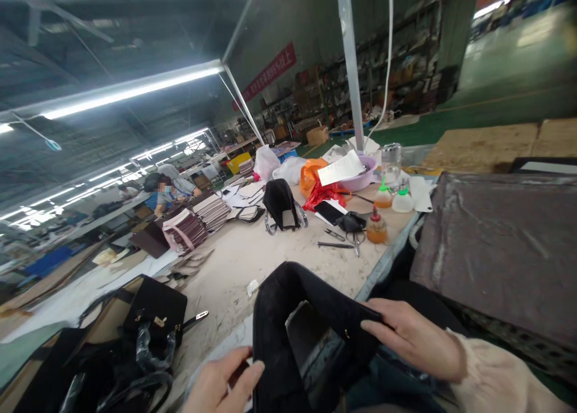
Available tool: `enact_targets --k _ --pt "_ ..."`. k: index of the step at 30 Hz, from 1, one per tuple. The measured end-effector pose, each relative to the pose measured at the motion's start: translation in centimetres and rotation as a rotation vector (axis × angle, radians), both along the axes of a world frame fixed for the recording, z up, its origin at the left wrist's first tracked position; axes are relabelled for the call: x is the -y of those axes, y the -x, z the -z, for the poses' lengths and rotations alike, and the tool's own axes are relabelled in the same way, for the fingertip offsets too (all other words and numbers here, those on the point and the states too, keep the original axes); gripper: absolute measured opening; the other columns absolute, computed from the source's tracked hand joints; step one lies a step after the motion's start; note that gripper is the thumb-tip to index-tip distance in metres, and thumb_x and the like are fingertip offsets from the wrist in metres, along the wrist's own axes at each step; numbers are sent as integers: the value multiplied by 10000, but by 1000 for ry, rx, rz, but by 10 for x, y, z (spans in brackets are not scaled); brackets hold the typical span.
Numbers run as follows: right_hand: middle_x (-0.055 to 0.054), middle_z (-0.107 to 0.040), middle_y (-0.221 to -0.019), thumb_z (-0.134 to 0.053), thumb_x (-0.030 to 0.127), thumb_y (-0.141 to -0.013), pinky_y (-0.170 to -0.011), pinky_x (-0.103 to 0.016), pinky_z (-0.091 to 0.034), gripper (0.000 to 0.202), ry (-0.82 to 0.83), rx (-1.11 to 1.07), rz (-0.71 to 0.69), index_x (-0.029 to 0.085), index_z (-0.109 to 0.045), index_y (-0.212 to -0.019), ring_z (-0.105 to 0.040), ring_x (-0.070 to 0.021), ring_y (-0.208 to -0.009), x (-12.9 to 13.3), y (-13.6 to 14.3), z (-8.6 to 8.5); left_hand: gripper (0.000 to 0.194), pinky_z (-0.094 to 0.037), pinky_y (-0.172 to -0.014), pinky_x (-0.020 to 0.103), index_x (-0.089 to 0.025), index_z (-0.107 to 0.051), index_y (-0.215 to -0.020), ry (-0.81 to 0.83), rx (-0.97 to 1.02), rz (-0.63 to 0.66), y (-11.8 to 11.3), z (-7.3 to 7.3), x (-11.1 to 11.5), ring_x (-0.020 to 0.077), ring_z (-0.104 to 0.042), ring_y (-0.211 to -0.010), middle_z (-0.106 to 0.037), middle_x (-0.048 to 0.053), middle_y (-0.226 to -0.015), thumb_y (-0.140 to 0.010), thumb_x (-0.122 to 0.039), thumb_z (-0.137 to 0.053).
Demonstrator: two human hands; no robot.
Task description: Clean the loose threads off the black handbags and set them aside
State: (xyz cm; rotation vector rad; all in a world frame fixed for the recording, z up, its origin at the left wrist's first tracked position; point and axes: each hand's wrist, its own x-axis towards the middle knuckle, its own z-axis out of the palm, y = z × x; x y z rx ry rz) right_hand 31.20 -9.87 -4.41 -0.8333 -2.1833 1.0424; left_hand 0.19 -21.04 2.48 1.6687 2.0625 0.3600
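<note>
A black bag body, a loop of dark material with an open middle, stands at the near edge of the work table. My right hand is closed on its right upper edge, thumb on the near side. At its left edge, my left hand has the thumb against the front, with the other fingers partly hidden. Through the opening, a greyish surface with a bluish strip shows. Beyond it on the table stands another black bag with plastic-wrapped handles. More black bags lie at my left, one with a metal-tipped strap.
Scissors, a black pen-like tool and an orange-liquid bottle lie or stand at the table's right. Stacked pieces and a lilac basin are farther back. A brown-covered surface flanks me; a co-worker sits far left.
</note>
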Motion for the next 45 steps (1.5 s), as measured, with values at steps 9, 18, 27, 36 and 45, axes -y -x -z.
enact_targets --k 9,18,27,36,45 --pt "-36 -673 -869 -402 357 -928 -709 -262 -504 319 30 29 -2 259 -629 -1130 -636 -169 -777 3 1 6 577 -432 -961 390 -163 -541 -1258 -266 55 64 3 -14 -102 271 -559 -1105 -567 119 -1277 -793 -505 -530" --pt "-50 -621 -1218 -578 376 -826 -858 -380 -542 561 -232 155 108 355 -426 -1365 -618 -272 -1052 10 -19 -3 329 -435 -643 237 -153 -655 -845 -28 80 302 -20 1 -140 162 -601 -717 -691 6 -783 -867 -371 -411" --pt "-39 -676 -1124 -591 428 -819 -789 -344 -570 503 -412 180 74 298 -520 -1300 -669 -238 -927 -2 33 -40 326 -362 -581 240 -171 -549 -693 -27 -13 270 -12 4 -138 140 -525 -625 -592 -12 -648 -878 -385 -387" --pt "-61 -706 -1014 -570 486 -821 -758 -327 -544 515 -453 350 16 250 -535 -1278 -673 -233 -867 -18 51 -50 321 -340 -598 257 -179 -539 -692 -62 -103 294 -13 6 -141 136 -516 -616 -598 7 -657 -894 -367 -375" --pt "-128 -704 -958 -453 461 -897 -703 -338 -541 485 -643 519 28 118 -569 -1219 -674 -237 -808 -34 74 -55 291 -326 -595 262 -185 -577 -723 -73 -186 283 -15 9 -144 146 -549 -648 -648 38 -727 -890 -343 -397"
